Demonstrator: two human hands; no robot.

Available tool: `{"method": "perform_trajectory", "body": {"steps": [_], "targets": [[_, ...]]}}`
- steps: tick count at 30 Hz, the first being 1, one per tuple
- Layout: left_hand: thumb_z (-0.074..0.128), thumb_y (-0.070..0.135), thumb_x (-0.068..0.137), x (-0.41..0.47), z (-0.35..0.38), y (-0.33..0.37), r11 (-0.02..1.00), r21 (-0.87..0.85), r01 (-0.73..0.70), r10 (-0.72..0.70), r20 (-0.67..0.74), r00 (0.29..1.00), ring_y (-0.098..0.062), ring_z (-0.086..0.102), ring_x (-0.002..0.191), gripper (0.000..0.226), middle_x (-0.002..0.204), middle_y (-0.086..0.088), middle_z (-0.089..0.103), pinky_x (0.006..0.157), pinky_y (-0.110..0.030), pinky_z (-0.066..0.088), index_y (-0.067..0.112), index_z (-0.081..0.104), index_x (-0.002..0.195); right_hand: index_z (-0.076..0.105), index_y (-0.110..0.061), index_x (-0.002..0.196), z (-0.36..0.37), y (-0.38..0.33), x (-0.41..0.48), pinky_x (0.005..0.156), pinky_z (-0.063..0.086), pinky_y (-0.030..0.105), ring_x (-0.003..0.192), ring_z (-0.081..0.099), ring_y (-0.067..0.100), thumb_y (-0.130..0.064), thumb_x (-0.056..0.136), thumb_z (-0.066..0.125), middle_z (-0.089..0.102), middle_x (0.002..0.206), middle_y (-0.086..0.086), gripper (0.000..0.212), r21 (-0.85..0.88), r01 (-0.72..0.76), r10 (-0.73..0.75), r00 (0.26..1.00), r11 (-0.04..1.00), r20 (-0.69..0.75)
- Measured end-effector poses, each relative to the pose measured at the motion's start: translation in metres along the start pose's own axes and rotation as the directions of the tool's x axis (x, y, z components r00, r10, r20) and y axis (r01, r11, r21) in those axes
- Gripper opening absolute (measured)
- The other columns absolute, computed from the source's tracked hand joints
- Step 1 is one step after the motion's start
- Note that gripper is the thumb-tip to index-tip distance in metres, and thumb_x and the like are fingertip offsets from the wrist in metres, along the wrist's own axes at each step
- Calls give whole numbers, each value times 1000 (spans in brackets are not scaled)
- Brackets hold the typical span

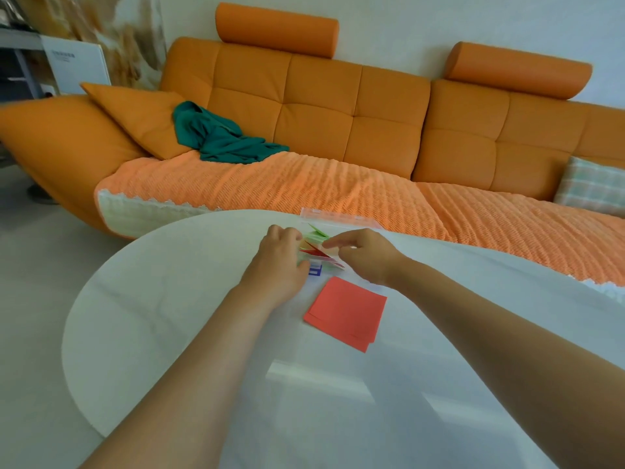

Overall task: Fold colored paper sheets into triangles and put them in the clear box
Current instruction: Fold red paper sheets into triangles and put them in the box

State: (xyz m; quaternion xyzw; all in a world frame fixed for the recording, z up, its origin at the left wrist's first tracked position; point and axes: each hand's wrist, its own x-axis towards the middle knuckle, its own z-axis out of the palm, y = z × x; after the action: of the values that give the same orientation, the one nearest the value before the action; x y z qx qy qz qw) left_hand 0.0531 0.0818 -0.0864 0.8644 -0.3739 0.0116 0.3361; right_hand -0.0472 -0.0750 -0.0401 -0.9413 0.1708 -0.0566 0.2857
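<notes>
Clear box (pixel 338 216) at the surface's (pixel 169 316) far edge, folded triangles (pixel 316 235) in it. Flat sheets (pixel 346 311) stacked just before the box, toward the middle. Sofa (pixel 321 106) behind the surface; cloth (pixel 220 137) on its seat, left end.

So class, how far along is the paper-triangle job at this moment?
Done: green and red folded pieces already lie in the clear box. In hand: the left hand and right hand are both at the box, apparently settling a piece in. Left: the flat red sheets on the table are not yet folded.
</notes>
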Motion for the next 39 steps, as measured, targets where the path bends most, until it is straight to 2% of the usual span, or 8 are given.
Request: {"method": "perform_trajectory", "body": {"steps": [3, 8, 12, 17, 23, 26, 35, 39], "targets": [[57, 22, 96, -7, -7, 6, 1000, 7, -30, 31, -79, 996, -20, 44, 123, 40, 133, -2, 39, 93, -33, 44, 17, 44, 134, 68, -33, 121, -11, 2, -14, 88, 48, 24, 113, 61, 10, -10, 91, 45, 60, 134, -9, 44, -15, 36, -38, 993, 999, -109], [62, 18, 92, -28, -8, 22, 988, 1, -157, 156, -85, 984, -15, 50, 110, 27, 115, 5, 45, 89, -34, 48, 18, 51, 116, 70, -30, 115, -13, 7, -57, 69, 41, 12, 73, 55, -15, -8, 93, 52, 54, 100, -25, 36, -48, 111, -118, 979, 993, -166], [68, 26, 87, -43, 0, 32, 969, -14, -246, 246, 97, 964, -14, 51, 113, 28, 114, 9, 50, 97, -33, 45, 23, 56, 113, 60, -32, 133, 6, 21, -84, 106, 42, 30, 122, 53, 8, -30, 89, 67, 57, 134, -12, 45, -202, 98, -85, 994, 974, 70], [69, 46, 86, -60, 13, 38, 955, 72, -288, 240, 383, 892, -9, 27, 144, 71, 155, 12, 35, 117, -26, 24, 31, 39, 149, 39, -31, 152, 16, 42, -102, 116, 26, 28, 143, 35, 15, -53, 91, 63, 33, 159, -9, 69, -290, 130, -81, 981, 948, 175], [68, 46, 88, -59, 16, 32, 943, 32, -332, 297, 369, 881, -8, 51, 121, 52, 130, 13, 58, 104, -30, 42, 37, 55, 137, 68, -30, 124, 22, 56, -107, 96, 43, 26, 111, 59, 14, -36, 83, 77, 69, 119, -8, 42, -120, 165, -176, 981, 979, -82], [60, 49, 92, -57, 18, 30, 946, 46, -320, 281, 372, 885, -6, 52, 115, 46, 123, 15, 60, 101, -33, 44, 40, 55, 136, 64, -31, 130, 20, 60, -104, 87, 37, 17, 103, 55, 7, -37, 89, 71, 67, 115, -9, 41, -117, 124, -134, 988, 985, -77], [46, 27, 105, -54, 18, 34, 957, 32, -287, 259, 343, 903, -12, 58, 105, 28, 109, 4, 67, 95, -34, 45, 21, 69, 119, 58, -50, 131, 9, 60, -108, 94, 45, 20, 104, 59, 3, -36, 96, 58, 67, 118, -20, 37, -68, 191, -191, 982, 979, 9], [50, 25, 103, -55, 18, 35, 949, 32, -312, 288, 304, 908, -14, 60, 106, 27, 113, 4, 70, 96, -31, 45, 18, 72, 118, 71, -32, 116, 14, 63, -107, 73, 38, 27, 80, 56, 15, -28, 104, 48, 65, 86, -13, 26, -114, 176, -185, 980, 978, -70]]}}
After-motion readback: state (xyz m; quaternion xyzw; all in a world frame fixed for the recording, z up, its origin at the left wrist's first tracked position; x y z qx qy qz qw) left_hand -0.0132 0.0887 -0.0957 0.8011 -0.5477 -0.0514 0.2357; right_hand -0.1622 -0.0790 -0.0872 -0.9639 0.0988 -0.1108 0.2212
